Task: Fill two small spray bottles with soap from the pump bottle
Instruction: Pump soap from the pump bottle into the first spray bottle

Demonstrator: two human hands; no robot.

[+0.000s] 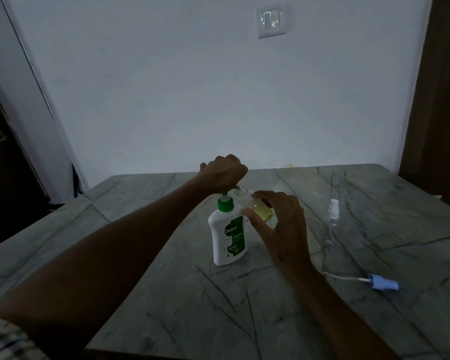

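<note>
You are working in what is looking like a room of a home, dimly lit. You are standing at a grey-green marble table (296,294) pushed against a plain painted wall (192,87). A white household light switch (270,21) is sitting on that wall, and dark wooden door frames (437,100) are showing at both sides.

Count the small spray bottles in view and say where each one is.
2. One small spray bottle, uncapped and partly filled with yellowish soap, is tilted in the right hand under the pump bottle spout. The other stands capped on the table, farther right.
</note>
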